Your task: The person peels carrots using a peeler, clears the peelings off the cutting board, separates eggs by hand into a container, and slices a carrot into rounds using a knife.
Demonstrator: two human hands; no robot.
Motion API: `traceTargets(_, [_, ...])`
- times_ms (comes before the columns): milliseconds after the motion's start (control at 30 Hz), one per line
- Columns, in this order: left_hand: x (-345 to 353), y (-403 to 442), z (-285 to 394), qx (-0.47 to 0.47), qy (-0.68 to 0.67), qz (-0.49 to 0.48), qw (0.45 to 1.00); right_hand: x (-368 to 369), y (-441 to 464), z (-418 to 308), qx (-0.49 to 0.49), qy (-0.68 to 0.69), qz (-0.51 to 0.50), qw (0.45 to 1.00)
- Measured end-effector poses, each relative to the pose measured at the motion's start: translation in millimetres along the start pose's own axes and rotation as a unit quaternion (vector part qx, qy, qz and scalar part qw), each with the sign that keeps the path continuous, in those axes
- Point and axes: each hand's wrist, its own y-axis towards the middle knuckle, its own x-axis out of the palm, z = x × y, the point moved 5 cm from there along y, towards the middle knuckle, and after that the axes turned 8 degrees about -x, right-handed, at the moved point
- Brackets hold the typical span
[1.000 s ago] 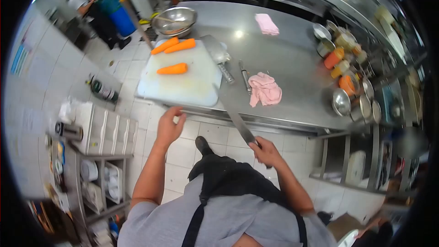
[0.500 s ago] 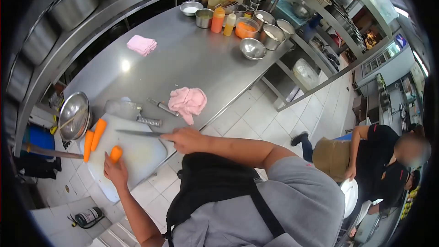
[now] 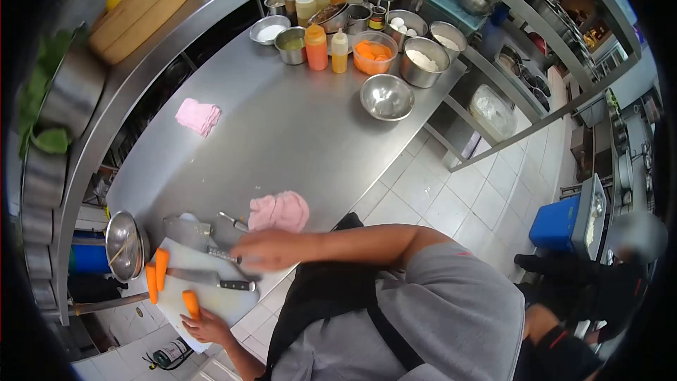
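My left hand has its fingers closed around the lower end of a carrot at the near side of the white cutting board. Two more carrots lie at the board's left edge, one carrot beside another carrot. A black-handled chef's knife rests flat on the board, with no hand on it. Smeared by motion, my right hand is over the table edge between the knife and a crumpled pink cloth. A metal tool and a slim-handled utensil lie close to its fingers.
Metal bowls stand left of the board. A folded pink cloth lies farther back on the steel table. Squeeze bottles, pots and a steel bowl line the far end. Another person is at right.
My right hand has let go of the knife, which now lies on the board, and has moved toward the pink cloth and utensils. The view has shifted; the other person has moved.
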Motion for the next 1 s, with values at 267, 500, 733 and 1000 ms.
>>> traceTargets(267, [-11.3,-6.7,5.5,-0.034,0.050,-0.033,0.998,-373.8,-199.1,41.6,0.527,-0.443,0.065,0.722])
traceTargets(500, [-8.4,-8.3,5.6,-0.066,0.076,-0.072,0.992,-355.4,-183.1,53.1,0.483,-0.394,0.105,0.775])
traceTargets(733, [30.6,-21.8,-25.4,0.025,-0.029,-0.018,0.999,-291.2,-134.1,84.8,0.340,-0.332,0.030,0.879])
traceTargets(1000, [-37.0,-14.4,24.5,-0.113,-0.018,-0.038,0.993,-242.7,-92.7,141.2,0.379,-0.160,-0.037,0.911])
